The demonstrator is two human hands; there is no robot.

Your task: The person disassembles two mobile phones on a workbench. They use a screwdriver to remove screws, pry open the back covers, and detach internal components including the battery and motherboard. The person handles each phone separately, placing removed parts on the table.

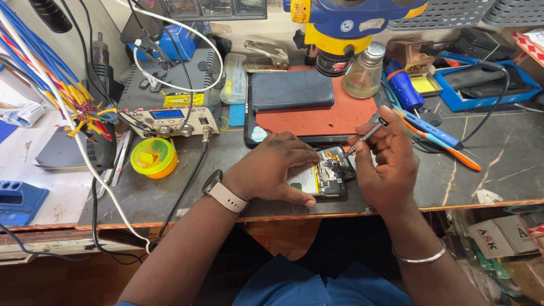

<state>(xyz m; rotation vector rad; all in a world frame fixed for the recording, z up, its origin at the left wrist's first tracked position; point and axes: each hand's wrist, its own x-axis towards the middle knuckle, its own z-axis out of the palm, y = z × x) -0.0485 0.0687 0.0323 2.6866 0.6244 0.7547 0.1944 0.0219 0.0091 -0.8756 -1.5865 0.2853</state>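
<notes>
We see the left hand [271,170] lying flat over an opened phone [326,175], fingers spread and pressing it down onto the dark workbench [498,164]; a pale-strapped watch [222,190] sits on that wrist. The right hand [385,164] is curled closed around a thin metal screwdriver [362,137], pinched between thumb and fingertips, with its tip angled down onto the phone's exposed board, just beside the left fingertips. A silver bangle [419,258] circles the right wrist. Beyond both hands lies a red mat [334,116] carrying a dark phone case [292,89] and a glass bottle [364,71]. Left of the left hand sits a yellow-green round tin [153,157].
</notes>
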